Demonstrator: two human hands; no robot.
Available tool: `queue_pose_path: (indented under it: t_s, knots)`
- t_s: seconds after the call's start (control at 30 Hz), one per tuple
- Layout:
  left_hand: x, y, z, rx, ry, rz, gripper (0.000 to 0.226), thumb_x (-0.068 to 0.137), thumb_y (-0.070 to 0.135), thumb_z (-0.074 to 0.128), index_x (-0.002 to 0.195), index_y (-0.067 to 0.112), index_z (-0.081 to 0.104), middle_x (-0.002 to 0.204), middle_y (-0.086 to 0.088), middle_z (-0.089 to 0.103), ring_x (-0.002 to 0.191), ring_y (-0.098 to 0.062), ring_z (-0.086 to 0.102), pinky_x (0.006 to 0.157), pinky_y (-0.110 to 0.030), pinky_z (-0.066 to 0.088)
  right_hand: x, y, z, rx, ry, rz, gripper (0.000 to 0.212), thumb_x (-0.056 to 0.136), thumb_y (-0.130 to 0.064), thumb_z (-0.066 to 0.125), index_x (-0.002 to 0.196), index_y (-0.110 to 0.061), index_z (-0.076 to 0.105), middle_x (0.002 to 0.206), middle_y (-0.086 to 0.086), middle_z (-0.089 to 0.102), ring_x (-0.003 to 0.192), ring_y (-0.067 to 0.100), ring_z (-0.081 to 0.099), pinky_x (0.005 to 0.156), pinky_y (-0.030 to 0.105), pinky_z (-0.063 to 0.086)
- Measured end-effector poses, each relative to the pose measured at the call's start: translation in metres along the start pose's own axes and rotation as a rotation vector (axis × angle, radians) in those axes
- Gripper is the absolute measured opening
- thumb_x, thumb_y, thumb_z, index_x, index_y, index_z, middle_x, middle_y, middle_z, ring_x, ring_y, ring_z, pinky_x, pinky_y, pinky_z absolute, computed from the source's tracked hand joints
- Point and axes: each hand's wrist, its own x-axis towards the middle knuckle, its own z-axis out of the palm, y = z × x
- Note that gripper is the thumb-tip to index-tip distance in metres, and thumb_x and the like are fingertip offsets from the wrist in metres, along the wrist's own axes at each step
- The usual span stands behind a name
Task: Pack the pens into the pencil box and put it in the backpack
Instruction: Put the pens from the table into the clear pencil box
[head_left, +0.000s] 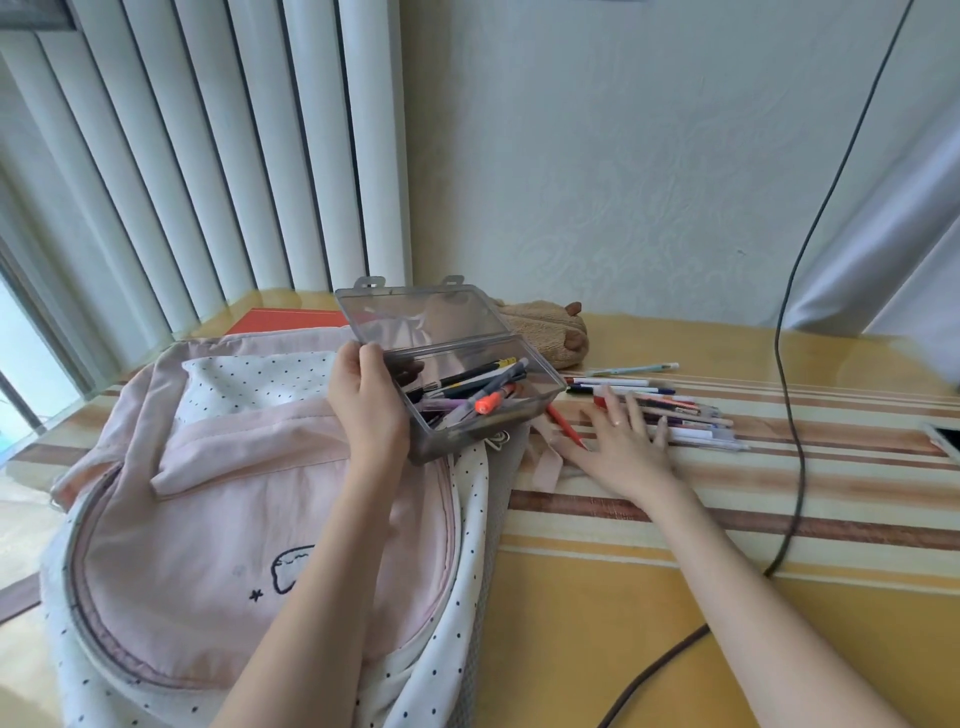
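Box (470, 400): grey, see-through, lid up and tilted back; it sat on the upper right edge of the backpack (249, 499), its right end out over the table (649, 597); several pens lay inside, one with an orange cap (488, 403) on top.

Left hand (366, 410): closed round the box's left end, thumb on the rim, fingers behind the wall.

Right hand (621, 441): open and flat, fingers spread, palm down on the table; fingertips rested on the near end of the loose pens (675, 415); nothing gripped.

Loose pens: a row on the striped cloth, right of the box, lying roughly side by side; one pale green pen (634, 370) lay apart behind them; one red pen (565, 426) lay slanted between box and right hand, touching the hand's thumb side.

Backpack: pink with a white dotted panel, flat on the table's left half, front up, zips shut as far as could be told.

Other items: brown plush toy (550, 330) behind the box against the wall; black cable (795, 395) across the table's right side; red book (291, 319) behind the backpack; white blinds (182, 156) at left.
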Motion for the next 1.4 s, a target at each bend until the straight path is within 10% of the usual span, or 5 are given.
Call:
queue_pose_path:
  t_s: [0.17,0.47,0.77,1.13,1.4]
  knots:
    - [0.001,-0.002,0.001,-0.008,0.009,-0.012,0.022,0.085,0.008,0.038,0.066,0.010,0.048,0.070,-0.018,0.062,0.068,-0.031,0.066,0.068,-0.044,0.056,-0.007,0.004,0.007,0.103,0.377,-0.103,0.075,0.075,-0.078,0.026,0.121,-0.029,0.061,0.139,-0.006,0.047,0.131,0.020,0.035,0.111,0.046,0.022]
    - [0.000,-0.003,0.001,-0.023,0.018,-0.017,0.021,0.086,0.007,0.037,0.068,0.009,0.047,0.071,-0.019,0.061,0.064,-0.028,0.065,0.062,-0.036,0.055,-0.007,0.003,-0.019,0.230,0.495,0.024,0.007,0.087,-0.024,0.062,0.091,-0.024,0.067,0.104,0.001,0.069,0.100,0.027,0.059,0.086,0.040,0.044]
    - [-0.002,-0.004,0.001,-0.022,0.003,-0.026,0.019,0.084,0.009,0.037,0.068,0.010,0.047,0.071,-0.019,0.062,0.067,-0.030,0.065,0.066,-0.039,0.055,-0.032,0.015,-0.018,0.249,-0.104,-0.163,0.036,0.075,-0.053,0.069,0.104,-0.039,0.053,0.112,-0.010,0.051,0.110,0.011,0.044,0.096,0.037,0.041]
    - [-0.004,-0.005,0.001,0.022,0.009,-0.018,0.017,0.082,0.012,0.039,0.072,0.005,0.050,0.072,-0.019,0.064,0.071,-0.033,0.068,0.072,-0.050,0.056,-0.035,0.028,-0.030,0.187,0.235,-0.160,0.018,0.096,-0.025,0.048,0.111,-0.015,0.044,0.087,-0.007,0.058,0.065,0.012,0.056,0.051,0.024,0.038]
    - [-0.003,-0.008,0.002,0.055,0.014,-0.004,0.016,0.077,0.019,0.041,0.064,0.013,0.046,0.077,-0.032,0.062,0.078,-0.046,0.066,0.076,-0.061,0.054,0.004,0.037,-0.035,-0.080,0.101,0.068,0.067,0.078,-0.011,0.055,0.139,-0.014,0.029,0.142,0.009,0.032,0.128,0.030,0.029,0.101,0.044,0.036]
